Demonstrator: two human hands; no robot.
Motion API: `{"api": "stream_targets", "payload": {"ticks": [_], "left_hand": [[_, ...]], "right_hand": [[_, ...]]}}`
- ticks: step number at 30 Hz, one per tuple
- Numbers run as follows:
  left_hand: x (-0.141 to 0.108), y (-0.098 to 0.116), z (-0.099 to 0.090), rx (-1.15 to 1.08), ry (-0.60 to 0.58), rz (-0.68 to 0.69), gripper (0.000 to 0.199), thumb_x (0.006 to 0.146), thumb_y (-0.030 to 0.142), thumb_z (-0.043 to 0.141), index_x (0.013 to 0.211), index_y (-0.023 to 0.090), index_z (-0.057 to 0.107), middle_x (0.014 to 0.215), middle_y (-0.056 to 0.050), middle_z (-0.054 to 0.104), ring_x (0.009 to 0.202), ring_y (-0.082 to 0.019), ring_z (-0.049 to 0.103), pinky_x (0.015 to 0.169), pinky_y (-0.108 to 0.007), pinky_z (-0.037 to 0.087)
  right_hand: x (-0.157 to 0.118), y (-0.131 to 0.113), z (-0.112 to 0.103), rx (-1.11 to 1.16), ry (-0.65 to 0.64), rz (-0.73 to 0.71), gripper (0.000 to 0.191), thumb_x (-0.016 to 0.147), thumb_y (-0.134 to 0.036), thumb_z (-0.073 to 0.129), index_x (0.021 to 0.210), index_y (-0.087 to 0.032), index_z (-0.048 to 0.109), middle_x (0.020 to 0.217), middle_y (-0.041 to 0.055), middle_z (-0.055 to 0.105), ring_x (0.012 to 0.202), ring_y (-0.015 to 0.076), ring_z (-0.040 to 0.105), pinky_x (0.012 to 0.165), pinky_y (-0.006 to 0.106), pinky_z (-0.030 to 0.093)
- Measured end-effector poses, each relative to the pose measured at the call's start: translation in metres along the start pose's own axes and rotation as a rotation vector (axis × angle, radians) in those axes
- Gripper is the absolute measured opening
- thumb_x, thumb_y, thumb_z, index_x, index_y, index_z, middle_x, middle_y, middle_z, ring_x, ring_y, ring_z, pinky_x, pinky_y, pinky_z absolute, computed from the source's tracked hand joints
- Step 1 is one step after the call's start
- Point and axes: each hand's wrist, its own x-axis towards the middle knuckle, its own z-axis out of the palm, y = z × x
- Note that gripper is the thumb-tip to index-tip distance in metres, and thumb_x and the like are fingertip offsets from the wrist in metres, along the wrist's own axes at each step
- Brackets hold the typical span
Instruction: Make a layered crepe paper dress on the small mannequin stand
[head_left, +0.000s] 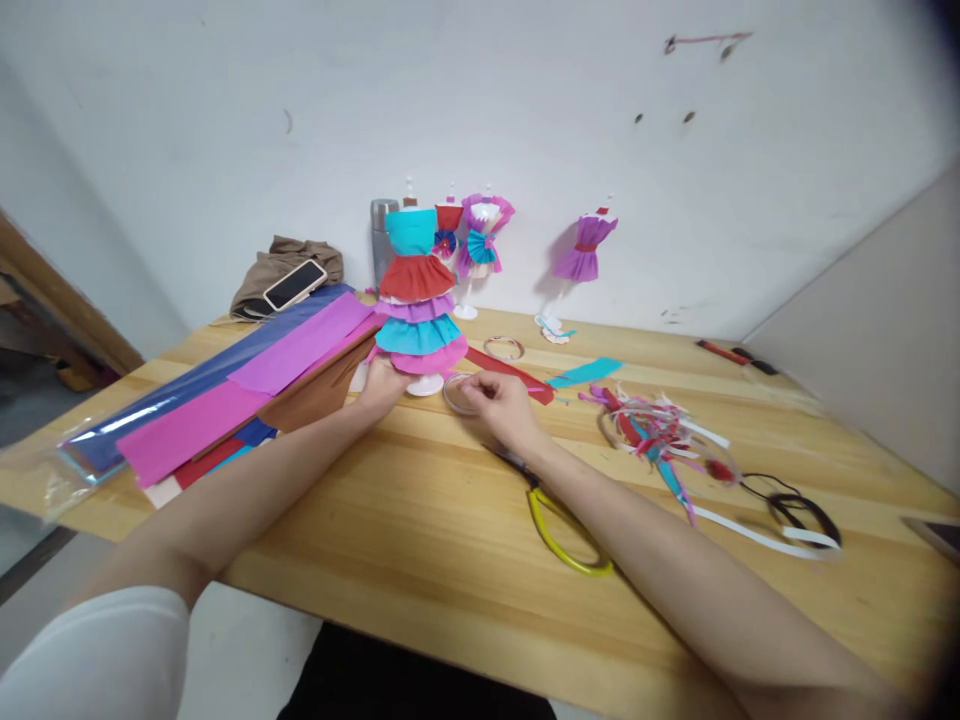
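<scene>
A small mannequin wears a tiered paper dress [417, 278] in turquoise, red, purple and pink, standing upright on a white base. My left hand [385, 385] is at the lower left of its skirt, with the fingers largely hidden under the pink tier. To the right of the base, my right hand [501, 404] has its fingertips pinched together beside a thin ring-shaped coil [459, 395]; what they hold, if anything, is too small to tell. Yellow-handled scissors [559, 540] lie partly under my right forearm.
Coloured crepe sheets [300, 340] cover the left side, near a phone [295, 285] on brown cloth. Several dressed mannequins, including a purple one [589, 250], stand by the wall. Paper scraps [652, 430], a turquoise strip [586, 373] and a black cord [817, 515] lie to the right.
</scene>
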Motion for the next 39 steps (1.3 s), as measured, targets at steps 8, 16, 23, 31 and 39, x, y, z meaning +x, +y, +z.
{"api": "stream_targets", "payload": {"ticks": [8,16,23,31,39], "left_hand": [[-0.009,-0.009,0.009,-0.107,-0.007,-0.038,0.03,0.048,0.029,0.092,0.067,0.017,0.071,0.071,-0.002,0.073,0.071,-0.02,0.066,0.072,-0.033,0.054],[-0.018,-0.01,0.014,-0.233,-0.134,-0.082,0.02,0.057,0.033,0.083,0.062,0.017,0.07,0.065,-0.003,0.071,0.067,-0.02,0.067,0.071,-0.033,0.055],[-0.01,-0.021,0.019,-0.37,-0.088,-0.072,0.032,0.055,0.031,0.086,0.081,0.02,0.072,0.089,-0.006,0.076,0.096,-0.026,0.07,0.085,-0.038,0.055],[-0.014,0.0,0.024,-0.499,-0.222,-0.06,0.039,0.057,0.043,0.092,0.071,0.018,0.065,0.071,-0.001,0.065,0.069,-0.016,0.06,0.076,-0.033,0.053],[-0.016,-0.006,0.02,-0.432,-0.353,-0.122,0.017,0.072,0.033,0.081,0.072,0.02,0.07,0.076,-0.005,0.067,0.074,-0.019,0.063,0.075,-0.032,0.054]], "right_hand": [[-0.002,-0.007,0.001,0.555,-0.089,0.245,0.023,0.064,-0.038,0.073,0.072,-0.019,0.063,0.056,-0.0039,0.056,0.044,0.0069,0.038,0.046,0.024,0.027],[-0.006,-0.011,0.006,0.696,-0.041,0.22,0.023,0.066,-0.038,0.07,0.063,-0.021,0.056,0.05,-0.004,0.049,0.043,0.0066,0.034,0.043,0.024,0.023],[0.002,0.0,0.005,0.747,0.171,0.267,0.021,0.06,-0.033,0.067,0.074,-0.021,0.056,0.061,-0.0039,0.055,0.044,0.0067,0.037,0.042,0.024,0.025],[-0.003,-0.003,0.007,0.169,0.339,-0.132,0.034,0.07,-0.03,0.072,0.096,-0.022,0.051,0.087,-0.0004,0.058,0.064,0.0125,0.05,0.062,0.03,0.046],[0.002,-0.014,-0.005,-0.357,0.411,-0.633,0.05,0.087,-0.016,0.057,0.135,-0.026,0.045,0.126,0.0153,0.057,0.118,0.0302,0.056,0.09,0.047,0.055]]}}
